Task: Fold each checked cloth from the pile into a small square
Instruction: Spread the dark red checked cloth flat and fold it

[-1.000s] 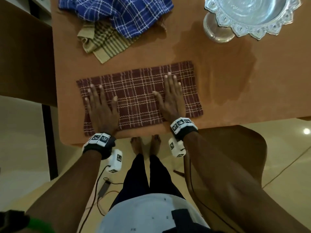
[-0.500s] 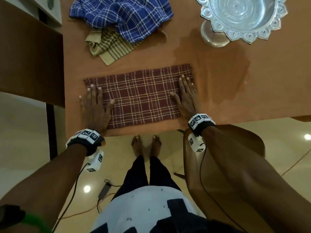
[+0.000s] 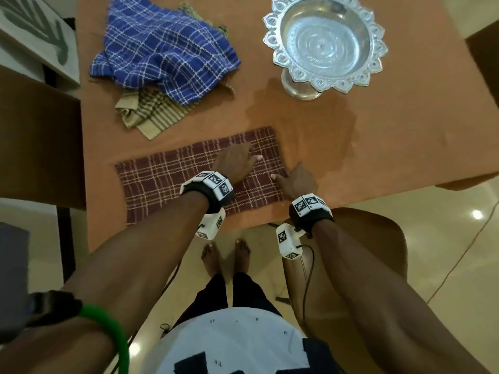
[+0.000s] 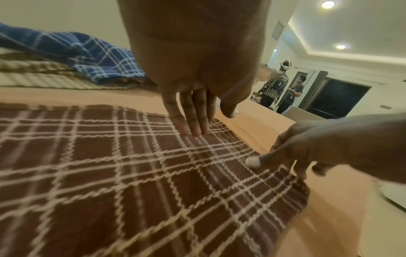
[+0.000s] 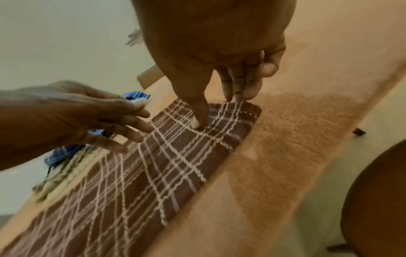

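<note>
While the long maroon checked cloth [image 3: 172, 182] lies flat along the orange surface's [image 3: 378, 147] near edge, the right hand [image 3: 298, 182] pinches its right end (thumb on top) and the left hand [image 3: 233, 164] hovers flat, fingers straight.

Left hand [image 3: 233, 164] now across to the maroon cloth's [image 3: 162, 182] right end, beside right hand [image 3: 298, 182].
</note>
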A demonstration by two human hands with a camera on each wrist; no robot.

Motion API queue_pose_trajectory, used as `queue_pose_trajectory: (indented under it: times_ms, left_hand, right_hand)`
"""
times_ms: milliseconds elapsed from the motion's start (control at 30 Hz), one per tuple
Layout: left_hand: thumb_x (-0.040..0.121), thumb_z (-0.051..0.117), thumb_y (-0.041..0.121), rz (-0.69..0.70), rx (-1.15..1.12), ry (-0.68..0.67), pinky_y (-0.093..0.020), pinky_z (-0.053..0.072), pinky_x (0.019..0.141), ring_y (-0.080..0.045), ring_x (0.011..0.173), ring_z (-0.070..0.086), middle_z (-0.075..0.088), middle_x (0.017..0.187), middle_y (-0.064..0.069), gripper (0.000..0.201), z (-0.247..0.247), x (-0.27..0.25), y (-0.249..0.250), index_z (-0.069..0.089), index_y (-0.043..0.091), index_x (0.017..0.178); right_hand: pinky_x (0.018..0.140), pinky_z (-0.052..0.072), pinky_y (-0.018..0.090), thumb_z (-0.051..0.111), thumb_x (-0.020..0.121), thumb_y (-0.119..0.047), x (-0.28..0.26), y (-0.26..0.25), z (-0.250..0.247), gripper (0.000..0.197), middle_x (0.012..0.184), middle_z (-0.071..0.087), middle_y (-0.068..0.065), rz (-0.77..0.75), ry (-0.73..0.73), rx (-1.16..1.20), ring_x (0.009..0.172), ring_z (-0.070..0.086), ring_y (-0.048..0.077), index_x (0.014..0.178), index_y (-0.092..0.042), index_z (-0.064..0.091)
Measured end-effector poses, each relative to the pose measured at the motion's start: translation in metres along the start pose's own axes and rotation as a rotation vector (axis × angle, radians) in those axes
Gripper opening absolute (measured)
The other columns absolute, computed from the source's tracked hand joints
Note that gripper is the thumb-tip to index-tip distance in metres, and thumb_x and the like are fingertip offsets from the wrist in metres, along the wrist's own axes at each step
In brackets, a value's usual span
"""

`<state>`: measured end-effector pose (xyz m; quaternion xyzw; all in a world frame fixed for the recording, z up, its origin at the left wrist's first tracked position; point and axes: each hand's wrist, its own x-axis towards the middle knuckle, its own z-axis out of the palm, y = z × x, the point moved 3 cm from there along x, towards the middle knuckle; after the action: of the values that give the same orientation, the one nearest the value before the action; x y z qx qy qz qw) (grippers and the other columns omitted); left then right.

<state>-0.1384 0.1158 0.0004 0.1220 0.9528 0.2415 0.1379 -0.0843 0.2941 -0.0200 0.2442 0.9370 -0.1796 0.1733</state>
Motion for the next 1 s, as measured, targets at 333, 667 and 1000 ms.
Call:
queue_pose_trajectory:
  times_ms: [333,667,1000]
  left_hand:
    - [0.095,0.043,0.066,-0.217,-0.098,-0.226,-0.034,0.045,0.066,-0.037,0.079,0.066,0.069,0.089,-0.028,0.079,0.012,0.048,0.047,0.068,-0.008,0.085]
    - [0.081,0.075,0.033,-0.329,-0.035,-0.068,-0.038,0.051,0.086,-0.037,0.106,0.064,0.069,0.11,-0.023,0.044,-0.044,0.043,-0.016,0.07,-0.003,0.107]
    - [0.086,0.076,0.029,-0.462,-0.166,0.003,-0.029,0.034,0.063,-0.02,0.073,0.054,0.058,0.074,-0.012,0.033,-0.106,-0.053,-0.167,0.056,0.008,0.07]
  right_hand:
    - [0.052,0.037,0.031,0.068,0.077,-0.012,-0.013,-0.016,-0.005,0.018,0.071,0.058,0.009,-0.122,0.016,0.405,0.061,0.052,0.024,0.075,-0.011,0.051]
    - [0.055,0.039,0.032,0.066,0.085,-0.021,-0.071,-0.098,0.018,0.013,0.081,0.064,0.01,-0.603,0.04,0.364,0.066,0.054,0.024,0.086,-0.008,0.063]
    - [0.064,0.045,0.036,0.066,0.076,-0.001,-0.156,-0.188,0.101,0.03,0.099,0.063,0.019,-0.789,-0.342,0.168,0.085,0.06,0.034,0.102,-0.003,0.052]
